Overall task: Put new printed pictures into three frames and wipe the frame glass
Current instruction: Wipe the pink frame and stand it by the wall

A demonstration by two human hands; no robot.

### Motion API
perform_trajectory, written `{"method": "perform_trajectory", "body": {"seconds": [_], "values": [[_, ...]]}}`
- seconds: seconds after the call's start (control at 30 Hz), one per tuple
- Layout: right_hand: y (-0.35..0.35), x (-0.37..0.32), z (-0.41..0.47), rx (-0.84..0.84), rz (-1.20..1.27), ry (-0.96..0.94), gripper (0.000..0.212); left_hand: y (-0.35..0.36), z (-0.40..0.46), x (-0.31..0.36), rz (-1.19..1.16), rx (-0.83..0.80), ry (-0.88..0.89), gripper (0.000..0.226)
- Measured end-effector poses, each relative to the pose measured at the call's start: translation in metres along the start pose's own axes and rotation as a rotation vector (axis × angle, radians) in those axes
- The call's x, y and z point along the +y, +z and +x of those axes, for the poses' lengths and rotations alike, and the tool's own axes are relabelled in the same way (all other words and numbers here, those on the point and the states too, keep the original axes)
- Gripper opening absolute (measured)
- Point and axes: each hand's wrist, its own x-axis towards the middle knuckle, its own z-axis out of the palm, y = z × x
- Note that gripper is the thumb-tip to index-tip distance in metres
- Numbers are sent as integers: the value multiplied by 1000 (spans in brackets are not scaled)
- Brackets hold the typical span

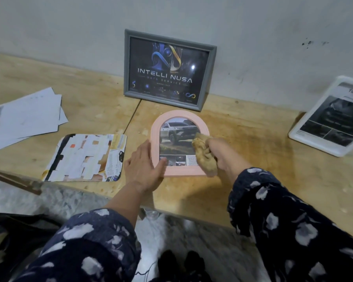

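A pink arched frame (pixel 179 117) lies flat on the wooden table (pixel 263 174), holding a printed picture of a white truck. My left hand (pixel 143 165) rests flat with straight fingers against the frame's left edge and bottom corner. My right hand (pixel 222 153) grips a crumpled tan cloth (pixel 204 155), which lies on the right side of the glass. A grey frame (pixel 169 70) with a dark logo print leans against the wall behind. A white frame (pixel 330 117) with a black car print stands tilted at the right.
Loose white paper sheets (pixel 25 119) lie at the left. A cut-up printed sheet (pixel 84 157) sits beside my left hand. The table's front edge runs just below my wrists, with a grey floor beneath.
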Motion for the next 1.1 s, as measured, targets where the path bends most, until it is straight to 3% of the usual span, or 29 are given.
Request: {"method": "perform_trajectory", "body": {"seconds": [0.17, 0.3, 0.47, 0.6, 0.87, 1.0, 1.1], "values": [[-23, 22, 27, 132, 250, -49, 41, 1, 34, 27, -24, -26, -279, 56], [-19, 37, 31, 84, 316, 0, 28, 9, 43, 46, -138, -55, -437, 55], [-18, 31, 43, 87, 409, 38, 34, -5, 44, 59, -652, 66, -634, 28], [-2, 9, 46, 40, 401, -21, 31, -31, 40, 38, -951, 224, -752, 34], [93, -45, 35, -199, 182, -132, 32, -123, 38, -50, -814, 648, -708, 30], [143, -61, 37, -261, -4, -176, 28, -164, 53, -83, -796, 743, -705, 35], [181, -75, 39, -269, 4, -186, 25, -186, 61, -101, -741, 756, -693, 35]]}}
